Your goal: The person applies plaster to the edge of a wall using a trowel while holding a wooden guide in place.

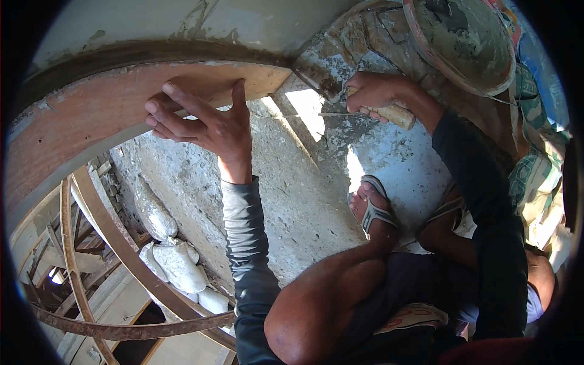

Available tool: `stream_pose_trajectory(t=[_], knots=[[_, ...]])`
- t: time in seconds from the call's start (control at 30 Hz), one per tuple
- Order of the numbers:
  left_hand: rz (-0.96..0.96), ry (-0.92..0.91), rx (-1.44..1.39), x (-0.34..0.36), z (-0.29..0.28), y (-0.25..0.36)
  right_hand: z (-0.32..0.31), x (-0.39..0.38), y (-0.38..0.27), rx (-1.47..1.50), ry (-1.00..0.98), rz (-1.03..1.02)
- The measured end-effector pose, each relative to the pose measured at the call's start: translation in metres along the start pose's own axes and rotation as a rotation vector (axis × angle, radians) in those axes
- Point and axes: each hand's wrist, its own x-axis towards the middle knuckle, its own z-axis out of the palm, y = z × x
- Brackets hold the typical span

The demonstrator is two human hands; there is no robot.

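Note:
My left hand [204, 121] reaches up to a curved plywood board [91, 100], fingers spread against its face and lower edge, thumb apart. The board runs along the base of a grey plastered surface [140, 30]. My right hand [378, 94] is wrapped round the pale wooden handle [395, 115] of a tool. A thin metal blade [331, 114] extends from that hand toward the board's right end, seen nearly edge-on, so the tool's exact kind is unclear. Blade and board appear apart.
A round bucket [420, 36] of wet grey mortar stands at the far right, beside crumpled sacks [535, 158]. Curved rusty metal bars [109, 213] frame an opening at lower left. White-coated lumps [176, 264] lie along the rough concrete floor [280, 213]. My sandalled feet [374, 210] are below.

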Motion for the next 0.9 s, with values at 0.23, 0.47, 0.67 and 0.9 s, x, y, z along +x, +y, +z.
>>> stream_pose_trajectory(t=[0.23,0.47,0.67,0.9], knots=[[-0.007,-0.024,0.052,-0.002,-0.001,-0.004,-0.008,-0.038,0.000,0.041,-0.048,-0.048],[0.005,-0.030,0.063,-0.001,-0.004,-0.001,-0.013,0.002,0.004,0.201,-0.053,0.021],[0.006,-0.036,0.044,-0.001,-0.004,-0.002,-0.013,-0.026,-0.016,0.183,-0.065,0.002],[0.009,-0.043,0.056,0.001,-0.004,0.001,-0.012,-0.067,-0.043,0.175,-0.105,-0.049]])
